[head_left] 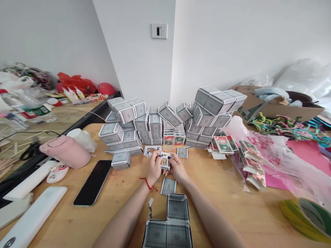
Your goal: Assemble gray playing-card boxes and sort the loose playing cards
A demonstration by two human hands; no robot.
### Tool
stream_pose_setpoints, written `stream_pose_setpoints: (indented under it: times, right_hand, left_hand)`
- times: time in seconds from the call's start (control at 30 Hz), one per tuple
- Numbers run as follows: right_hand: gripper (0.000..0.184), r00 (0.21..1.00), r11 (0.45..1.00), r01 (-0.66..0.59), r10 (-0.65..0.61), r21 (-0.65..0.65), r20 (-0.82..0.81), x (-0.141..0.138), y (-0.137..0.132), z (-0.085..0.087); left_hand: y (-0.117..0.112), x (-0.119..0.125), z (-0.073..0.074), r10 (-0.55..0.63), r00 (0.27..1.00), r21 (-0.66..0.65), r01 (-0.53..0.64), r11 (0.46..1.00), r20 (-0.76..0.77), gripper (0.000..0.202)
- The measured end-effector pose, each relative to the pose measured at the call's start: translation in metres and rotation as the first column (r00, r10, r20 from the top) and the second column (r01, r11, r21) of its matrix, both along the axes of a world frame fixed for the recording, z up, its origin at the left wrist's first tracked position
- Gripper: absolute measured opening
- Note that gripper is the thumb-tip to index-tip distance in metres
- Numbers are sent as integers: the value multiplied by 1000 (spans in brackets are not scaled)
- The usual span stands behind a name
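My left hand (154, 167) and my right hand (178, 168) are both closed around a playing card (164, 161), its picture side up, at mid-table. I cannot tell whether more cards lie under it. Just behind it a face-up card (150, 151) lies flat, and a face-down card (182, 152) sits to the right. Another face-down card (168, 186) rests below my hands. Between my forearms stands an L-shaped block of boxes made from cards (167, 234).
Stacked card boxes (155, 127) line the back, with boxed decks (173, 135) among them. On the left are a phone (92, 182), a pink tumbler (66, 151) and a white power bank (38, 217). Empty card packs (252, 162), plastic wrap and a tape roll (307, 218) lie right.
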State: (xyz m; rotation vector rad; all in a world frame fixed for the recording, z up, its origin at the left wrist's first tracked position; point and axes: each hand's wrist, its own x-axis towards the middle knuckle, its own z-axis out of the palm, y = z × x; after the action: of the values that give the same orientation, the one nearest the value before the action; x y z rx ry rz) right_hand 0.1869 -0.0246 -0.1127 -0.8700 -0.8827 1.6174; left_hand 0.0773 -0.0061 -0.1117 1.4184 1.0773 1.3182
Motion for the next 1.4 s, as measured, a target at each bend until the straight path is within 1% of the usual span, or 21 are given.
stream_pose_setpoints:
  times: [0.33,0.5,0.57,0.7,0.77,0.87,0.97,1.07,1.1,1.17,1.27,1.33,1.4]
  right_hand:
    - [28,999,1000,-1,1,-1,36,0,0,0]
    - [24,1000,1000,-21,21,20,19,-1,0,0]
    - [22,999,999,-31,31,24,10,-1,0,-1]
    - [19,1000,999,-30,30,15,-9,-1,0,-3]
    - [19,999,1000,-28,28,-1,-23,0,0,-4]
    - [21,997,997,-61,58,-55,-58,3,-1,-2]
    - [23,994,991,-80,71,-108,-87,5,-1,0]
    - [29,997,985,-71,63,-158,-54,5,0,2]
    - [31,996,981,-89,84,-170,-36,5,0,3]
    - [33,987,971,-163,162,-176,-19,6,1,3]
    - [30,963,952,-270,267,-144,-44,12,3,2]
    - [28,954,946,-299,294,-122,-58,15,4,1]
    - [26,953,947,-301,296,-110,-59,18,5,-1]
  left_hand:
    - [0,0,-2,27,999,7,-27,1000,-20,13]
    - [-2,0,2,65,998,5,-65,998,-14,9]
    - [-3,0,4,51,999,-1,-51,999,13,8]
    - [-5,1,6,-24,997,-60,29,998,75,6]
    - [-4,2,5,-6,999,-61,9,998,45,8]
    - [-2,1,3,32,998,-11,-33,999,-48,11]
    - [-1,-1,2,7,996,10,-6,1000,-88,12]
    - [-3,-1,3,-30,994,32,33,999,-104,12]
    - [-4,-1,4,-38,993,45,43,998,-115,13]
    - [-6,-1,5,-46,990,62,55,997,-135,13]
    - [-8,0,6,-54,987,46,62,997,-151,13]
    - [-8,0,7,-59,985,38,67,997,-163,13]
    - [-7,1,7,-47,982,48,56,997,-182,12]
